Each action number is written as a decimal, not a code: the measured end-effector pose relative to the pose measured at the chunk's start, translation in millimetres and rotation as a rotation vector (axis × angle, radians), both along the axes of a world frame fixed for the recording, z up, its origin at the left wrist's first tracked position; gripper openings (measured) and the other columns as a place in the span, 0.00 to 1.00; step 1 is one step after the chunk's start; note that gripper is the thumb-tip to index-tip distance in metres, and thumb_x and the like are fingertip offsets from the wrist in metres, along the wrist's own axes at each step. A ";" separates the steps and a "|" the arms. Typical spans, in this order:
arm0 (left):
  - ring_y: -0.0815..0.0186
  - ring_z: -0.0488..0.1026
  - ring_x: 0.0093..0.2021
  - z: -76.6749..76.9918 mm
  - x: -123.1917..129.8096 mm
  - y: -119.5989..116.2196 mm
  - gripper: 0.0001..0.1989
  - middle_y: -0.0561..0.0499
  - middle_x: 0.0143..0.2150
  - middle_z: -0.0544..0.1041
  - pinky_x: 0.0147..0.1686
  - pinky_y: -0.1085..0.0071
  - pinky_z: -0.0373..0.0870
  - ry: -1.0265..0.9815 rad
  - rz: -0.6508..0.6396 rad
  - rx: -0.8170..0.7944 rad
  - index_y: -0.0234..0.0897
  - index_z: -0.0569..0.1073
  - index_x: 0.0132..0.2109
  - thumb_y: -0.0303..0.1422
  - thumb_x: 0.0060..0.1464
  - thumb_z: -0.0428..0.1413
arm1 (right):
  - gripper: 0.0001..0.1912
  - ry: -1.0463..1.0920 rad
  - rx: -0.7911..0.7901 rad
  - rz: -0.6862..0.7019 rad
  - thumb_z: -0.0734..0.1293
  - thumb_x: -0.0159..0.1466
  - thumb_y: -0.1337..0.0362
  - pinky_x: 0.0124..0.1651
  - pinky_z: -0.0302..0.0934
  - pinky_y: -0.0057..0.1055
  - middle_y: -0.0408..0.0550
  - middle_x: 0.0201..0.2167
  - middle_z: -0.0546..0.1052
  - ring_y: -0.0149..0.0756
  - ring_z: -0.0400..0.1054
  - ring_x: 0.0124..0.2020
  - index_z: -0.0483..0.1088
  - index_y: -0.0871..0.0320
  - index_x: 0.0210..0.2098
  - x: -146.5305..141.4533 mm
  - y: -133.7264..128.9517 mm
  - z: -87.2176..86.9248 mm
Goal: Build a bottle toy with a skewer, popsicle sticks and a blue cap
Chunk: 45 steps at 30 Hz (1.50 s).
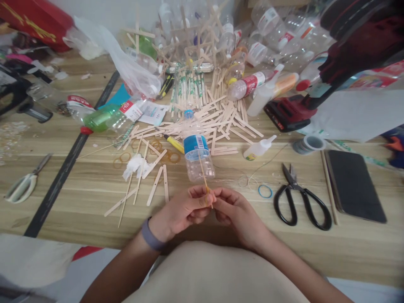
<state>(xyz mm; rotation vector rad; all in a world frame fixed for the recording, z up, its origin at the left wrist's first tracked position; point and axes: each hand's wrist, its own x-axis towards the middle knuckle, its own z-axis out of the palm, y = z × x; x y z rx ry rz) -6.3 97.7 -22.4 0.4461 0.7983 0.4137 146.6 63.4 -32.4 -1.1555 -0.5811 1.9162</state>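
My left hand [192, 207], with a grey band on its wrist, pinches the lower part of a thin wooden stick [203, 172] near the table's front edge. Fingertips of my right hand [232, 208] are closed at the stick's lower end, touching the left fingers. A yellowish band seems to be wound round the stick at the fingers; its details are too small to tell. The stick points up and away, overlapping a clear plastic bottle [192, 126] with a blue label and blue cap, which lies just beyond my hands.
Flat craft sticks [221, 122] are piled behind the bottle. Black-handled scissors [293, 189], a phone [355, 185] and a small glue bottle [257, 149] lie right. White-handled scissors [25, 183] lie left. A red-black power tool [292, 111] stands at back right, near many plastic bottles.
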 end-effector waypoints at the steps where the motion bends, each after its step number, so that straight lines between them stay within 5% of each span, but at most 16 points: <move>1: 0.80 0.45 0.17 1.3 1.0 -0.5 0.22 0.64 0.18 0.54 0.17 0.78 0.35 -0.004 0.009 -0.016 0.36 0.66 0.29 0.42 0.39 0.70 | 0.17 0.030 -0.016 -0.032 0.77 0.51 0.53 0.19 0.39 0.23 0.34 0.16 0.63 0.21 0.46 0.16 0.71 0.59 0.26 0.0 0.2 0.6; 5: 0.81 0.46 0.18 6.6 5.1 -3.8 0.24 0.58 0.24 0.67 0.17 0.78 0.35 0.018 0.037 -0.018 0.35 0.65 0.29 0.44 0.39 0.70 | 0.15 0.160 -0.036 -0.048 0.75 0.52 0.56 0.21 0.39 0.23 0.35 0.18 0.65 0.20 0.43 0.16 0.69 0.59 0.23 3.7 -1.3 -0.6; 15: 0.79 0.50 0.17 6.9 11.6 -12.1 0.20 0.59 0.21 0.66 0.17 0.75 0.42 0.222 0.048 0.262 0.36 0.66 0.31 0.47 0.49 0.62 | 0.15 0.291 -0.081 0.159 0.70 0.54 0.55 0.18 0.37 0.23 0.29 0.09 0.49 0.22 0.35 0.13 0.64 0.56 0.21 20.5 -13.3 -4.3; 19: 0.78 0.52 0.18 7.4 10.1 -13.5 0.17 0.59 0.23 0.66 0.18 0.75 0.45 0.301 0.043 0.319 0.35 0.67 0.31 0.45 0.52 0.59 | 0.21 -0.011 -0.106 0.312 0.61 0.60 0.46 0.15 0.34 0.25 0.28 0.06 0.48 0.23 0.33 0.10 0.62 0.54 0.19 26.8 -6.9 0.2; 23: 0.78 0.52 0.18 8.2 8.2 -17.2 0.15 0.56 0.25 0.70 0.19 0.75 0.45 0.324 0.017 0.287 0.35 0.67 0.30 0.42 0.54 0.58 | 0.20 -0.218 -0.057 0.502 0.65 0.58 0.57 0.16 0.32 0.25 0.33 0.03 0.55 0.21 0.39 0.08 0.67 0.58 0.13 39.0 6.7 8.1; 29: 0.77 0.51 0.18 12.0 7.9 -22.2 0.13 0.57 0.23 0.67 0.18 0.74 0.44 0.375 0.005 0.281 0.35 0.68 0.28 0.40 0.52 0.56 | 0.18 -0.772 0.280 0.850 0.66 0.59 0.62 0.17 0.40 0.26 0.37 0.05 0.61 0.24 0.50 0.09 0.73 0.57 0.15 48.1 28.8 32.0; 34: 0.76 0.53 0.19 13.5 7.7 -21.9 0.11 0.56 0.22 0.69 0.19 0.75 0.46 0.380 0.062 0.293 0.35 0.68 0.28 0.38 0.52 0.56 | 0.17 -0.872 0.417 0.771 0.70 0.58 0.58 0.17 0.42 0.26 0.38 0.10 0.64 0.24 0.53 0.13 0.73 0.57 0.15 41.7 34.4 30.5; 39: 0.77 0.55 0.17 10.7 4.9 -21.6 0.13 0.58 0.19 0.65 0.18 0.76 0.45 0.342 0.052 0.318 0.34 0.72 0.30 0.40 0.53 0.58 | 0.14 -0.597 0.302 0.595 0.70 0.58 0.52 0.16 0.51 0.22 0.40 0.20 0.69 0.26 0.56 0.19 0.76 0.55 0.24 32.7 24.9 16.2; 45: 0.76 0.58 0.16 9.9 2.5 -19.0 0.17 0.58 0.22 0.67 0.17 0.76 0.51 0.410 -0.004 0.421 0.36 0.72 0.32 0.47 0.55 0.55 | 0.18 -0.394 0.250 0.468 0.72 0.55 0.47 0.17 0.50 0.23 0.42 0.23 0.72 0.27 0.55 0.20 0.79 0.57 0.31 17.5 16.1 11.0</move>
